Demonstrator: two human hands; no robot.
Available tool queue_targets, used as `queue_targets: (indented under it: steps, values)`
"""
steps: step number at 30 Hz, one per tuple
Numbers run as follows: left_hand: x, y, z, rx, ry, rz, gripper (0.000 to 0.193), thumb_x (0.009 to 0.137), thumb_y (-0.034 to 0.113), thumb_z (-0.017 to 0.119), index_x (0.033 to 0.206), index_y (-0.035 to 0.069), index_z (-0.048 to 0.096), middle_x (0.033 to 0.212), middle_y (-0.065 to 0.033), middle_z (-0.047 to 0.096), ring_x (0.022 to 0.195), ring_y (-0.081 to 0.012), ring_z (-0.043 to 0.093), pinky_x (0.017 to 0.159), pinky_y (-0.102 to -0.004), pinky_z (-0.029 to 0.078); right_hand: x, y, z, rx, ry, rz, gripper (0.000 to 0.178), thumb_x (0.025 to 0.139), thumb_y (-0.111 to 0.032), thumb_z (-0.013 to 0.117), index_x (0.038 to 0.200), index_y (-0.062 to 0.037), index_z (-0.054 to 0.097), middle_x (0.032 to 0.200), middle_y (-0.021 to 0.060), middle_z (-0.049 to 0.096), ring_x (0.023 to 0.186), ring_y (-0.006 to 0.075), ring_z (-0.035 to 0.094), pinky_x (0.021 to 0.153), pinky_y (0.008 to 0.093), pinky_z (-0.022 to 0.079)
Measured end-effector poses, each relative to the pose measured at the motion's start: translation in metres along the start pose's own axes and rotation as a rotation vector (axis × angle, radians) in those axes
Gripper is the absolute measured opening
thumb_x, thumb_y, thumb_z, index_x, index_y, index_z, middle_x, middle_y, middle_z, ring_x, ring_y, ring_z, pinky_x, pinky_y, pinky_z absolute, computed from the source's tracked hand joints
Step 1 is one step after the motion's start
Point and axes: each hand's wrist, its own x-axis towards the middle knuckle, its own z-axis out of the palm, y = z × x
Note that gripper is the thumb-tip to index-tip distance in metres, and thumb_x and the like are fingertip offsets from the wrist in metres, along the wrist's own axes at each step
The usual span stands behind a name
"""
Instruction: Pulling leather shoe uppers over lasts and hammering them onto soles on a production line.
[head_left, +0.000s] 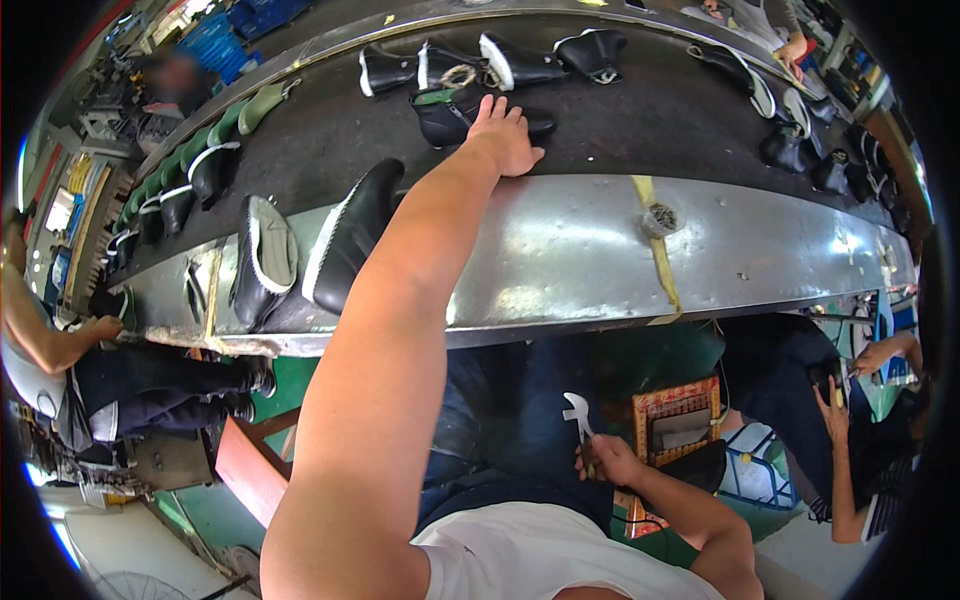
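"Two black boots (365,225) on the steel ledge (560,240), near its left end, and the left forearm (425,250) cuts clean across the metal beside them, hiding a stretch of it!"

"What else crowds that ledge?"

"Right of the forearm, a yellow strip (663,280) runs over it, with a small round dish (662,219) sitting on top; contents too small to make out. Beyond the ledge, a row of white-edged black boots (520,65); off its left, a curving line of green and black boots (207,165); beyond its right end, another cluster."

"And the hands?"

"Well apart! Beyond the ledge, the left hand (503,140) is spread wide over a dark boot (440,122) lying on its side; whether palm meets boot, I can't tell. On the near side, the right hand (612,462) is curled firmly around a hand tool (578,405), bright hooked head up."

"Give us the textures!"

"Smooth, dark uppers and a green patch on that reached-for boot. Matte black bench top (620,130) behind the ledge; the ledge itself glares, dented and scuffed. Below it, an orange-edged, woven-looking frame (680,390), and a co-worker's hand (835,415) past that, to the right."
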Motion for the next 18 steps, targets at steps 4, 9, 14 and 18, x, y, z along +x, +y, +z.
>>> queue_targets:
  steps: [4, 9, 14, 18]
  values:
    - [-0.042, -0.003, -0.05, -0.345, -0.055, -0.076, 0.042, 0.098, 0.036, 0.053, 0.113, 0.0, 0.071, 0.128, -0.0169, 0.066, 0.118, -0.034, 0.064, 0.106, -0.0451, 0.045, -0.003, -0.006, 0.002, -0.032, 0.018, -0.019, 0.056, 0.109, -0.049, 0.03, 0.114, -0.0005, 0.058, 0.092, 0.0079, 0.07, 0.076, 0.0141, 0.069, 0.053, 0.024, 0.046]
    - [-0.148, -0.046, -0.032, -0.066, 0.178, -0.617, 0.068, 0.097, 0.05, 0.055, 0.149, 0.008, 0.044, 0.152, -0.018, 0.043, 0.143, -0.0352, 0.039, 0.115, -0.0585, 0.024, 0.0, 0.003, 0.006, -0.015, 0.026, -0.049, 0.055, 0.109, -0.047, 0.03, 0.113, -0.0004, 0.058, 0.091, 0.0083, 0.07, 0.074, 0.0143, 0.069, 0.053, 0.0243, 0.047]
    - [-0.169, -0.031, -0.043, -0.258, 0.135, -0.396, 0.067, 0.095, 0.062, 0.052, 0.125, 0.003, 0.063, 0.127, -0.0184, 0.064, 0.126, -0.0361, 0.056, 0.109, -0.0527, 0.036, 0.002, -0.005, 0.016, -0.112, 0.025, -0.04, 0.052, 0.11, -0.044, 0.03, 0.111, -0.0008, 0.058, 0.09, 0.0098, 0.07, 0.072, 0.0151, 0.069, 0.052, 0.0252, 0.048]
    - [-0.217, -0.003, -0.039, -0.409, 0.308, 0.187, 0.051, 0.09, 0.055, 0.065, 0.094, 0.005, 0.072, 0.08, -0.0121, 0.069, 0.084, -0.0304, 0.068, 0.106, -0.0504, 0.041, -0.001, -0.002, 0.022, -0.125, 0.052, -0.051, 0.052, 0.11, -0.044, 0.03, 0.111, -0.0008, 0.058, 0.089, 0.0099, 0.07, 0.072, 0.0154, 0.069, 0.051, 0.0257, 0.047]
